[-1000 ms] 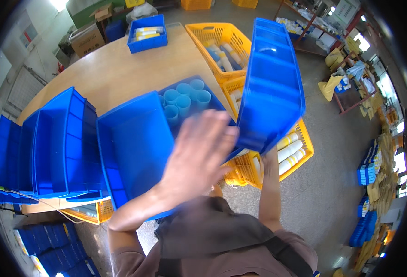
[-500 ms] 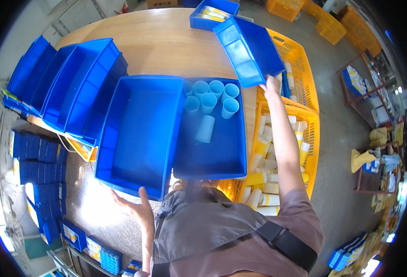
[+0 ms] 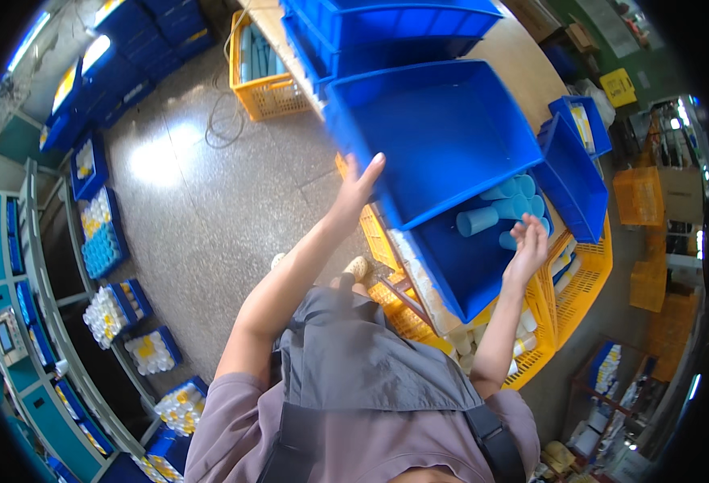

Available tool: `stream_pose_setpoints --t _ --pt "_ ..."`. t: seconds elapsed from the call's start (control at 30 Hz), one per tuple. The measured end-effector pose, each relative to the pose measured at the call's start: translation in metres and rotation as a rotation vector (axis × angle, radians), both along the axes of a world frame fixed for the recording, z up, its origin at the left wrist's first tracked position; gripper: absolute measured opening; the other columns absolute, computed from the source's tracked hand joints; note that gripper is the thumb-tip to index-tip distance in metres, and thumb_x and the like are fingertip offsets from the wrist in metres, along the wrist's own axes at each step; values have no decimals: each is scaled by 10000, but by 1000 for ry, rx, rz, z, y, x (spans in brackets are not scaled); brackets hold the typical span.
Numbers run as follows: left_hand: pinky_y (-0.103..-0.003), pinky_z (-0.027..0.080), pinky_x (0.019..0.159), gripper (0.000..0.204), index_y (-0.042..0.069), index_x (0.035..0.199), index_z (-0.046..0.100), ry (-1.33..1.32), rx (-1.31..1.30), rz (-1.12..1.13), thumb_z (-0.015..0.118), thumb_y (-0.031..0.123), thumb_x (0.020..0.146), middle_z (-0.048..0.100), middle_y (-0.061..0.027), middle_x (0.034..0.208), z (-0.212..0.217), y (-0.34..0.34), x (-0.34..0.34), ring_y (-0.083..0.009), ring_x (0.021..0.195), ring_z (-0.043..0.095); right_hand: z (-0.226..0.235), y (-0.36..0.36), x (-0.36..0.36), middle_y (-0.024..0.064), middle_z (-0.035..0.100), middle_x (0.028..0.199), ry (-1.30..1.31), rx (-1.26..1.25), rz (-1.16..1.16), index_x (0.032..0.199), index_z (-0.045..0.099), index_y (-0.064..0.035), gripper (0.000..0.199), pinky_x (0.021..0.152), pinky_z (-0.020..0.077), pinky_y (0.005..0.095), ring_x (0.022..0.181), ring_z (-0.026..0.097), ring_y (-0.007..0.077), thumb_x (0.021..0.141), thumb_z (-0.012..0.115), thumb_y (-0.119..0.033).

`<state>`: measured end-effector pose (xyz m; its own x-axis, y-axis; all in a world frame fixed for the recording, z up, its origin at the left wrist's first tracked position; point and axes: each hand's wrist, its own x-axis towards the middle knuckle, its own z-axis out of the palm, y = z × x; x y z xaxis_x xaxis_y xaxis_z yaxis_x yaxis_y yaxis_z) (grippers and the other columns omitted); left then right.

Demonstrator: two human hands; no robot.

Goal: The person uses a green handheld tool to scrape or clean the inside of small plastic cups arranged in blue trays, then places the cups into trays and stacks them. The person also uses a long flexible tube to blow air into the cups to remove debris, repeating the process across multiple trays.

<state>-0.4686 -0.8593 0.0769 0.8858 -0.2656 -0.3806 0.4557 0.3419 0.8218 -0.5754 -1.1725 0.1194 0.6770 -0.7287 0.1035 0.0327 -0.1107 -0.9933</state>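
An empty blue bin point(image 3: 451, 137) sits on the table, overlapping a second blue bin point(image 3: 471, 278) that holds several light-blue plastic cups point(image 3: 478, 220). My left hand point(image 3: 354, 193) grips the near left side of the empty bin, thumb over its rim and the other fingers partly hidden. Over the right side of the cup bin is my right hand point(image 3: 527, 251), fingers apart and holding nothing. It is close to the cups and covers part of one. Another blue bin point(image 3: 576, 181) leans at the table's right edge, beyond that hand.
Stacked blue bins point(image 3: 395, 32) stand on the table's far left. Yellow crates point(image 3: 584, 282) with white-and-yellow cylinders flank the table on the right. Another yellow crate point(image 3: 270, 97) with blue pieces is on the floor, near a loose cable point(image 3: 224, 129). Machinery point(image 3: 37, 346) lines the left.
The view has turned left. My right hand has let go of the tilted blue bin and come back over the cups. My left hand, open beside the empty bin before, is now on its edge.
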Motion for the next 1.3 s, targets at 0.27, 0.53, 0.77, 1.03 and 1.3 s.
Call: stream_pose_setpoints --t 0.27,0.53,0.77,1.03,1.3 --pt "-296 472 835 462 28 1253 576 247 150 -59 566 400 980 659 -72 1066 -162 108 -60 -145 959 602 -70 216 -87 135 687 1032 494 -363 695 1085 624 9 161 799 544 321 908 681 204 973 562 -88" --pt "-234 431 574 289 -4 1051 622 665 462 -12 597 271 965 609 -18 755 -311 206 -247 -96 662 559 -352 193 -36 184 686 1105 1229 -604 946 1199 592 15 353 859 534 357 975 688 259 930 620 -210" --pt "-325 488 880 410 -106 1216 553 816 344 173 598 212 960 659 -155 1063 -323 258 -297 -209 960 618 -399 168 32 181 712 1011 1363 -727 881 1094 656 -6 312 840 532 397 949 683 318 922 615 -264" --pt "-328 488 920 380 -49 1231 584 715 379 505 624 198 946 648 -159 1136 -318 315 -248 -205 1031 618 -442 322 187 229 641 1116 1194 -961 1167 1067 634 -3 327 897 490 476 1061 611 391 915 557 -282" --pt "-262 537 787 252 -16 1172 554 1095 254 1088 605 125 970 628 -88 1020 -346 247 -209 -147 884 608 -551 477 578 212 474 1321 191 -1796 991 1292 469 43 586 989 417 457 1227 456 377 823 703 -219"
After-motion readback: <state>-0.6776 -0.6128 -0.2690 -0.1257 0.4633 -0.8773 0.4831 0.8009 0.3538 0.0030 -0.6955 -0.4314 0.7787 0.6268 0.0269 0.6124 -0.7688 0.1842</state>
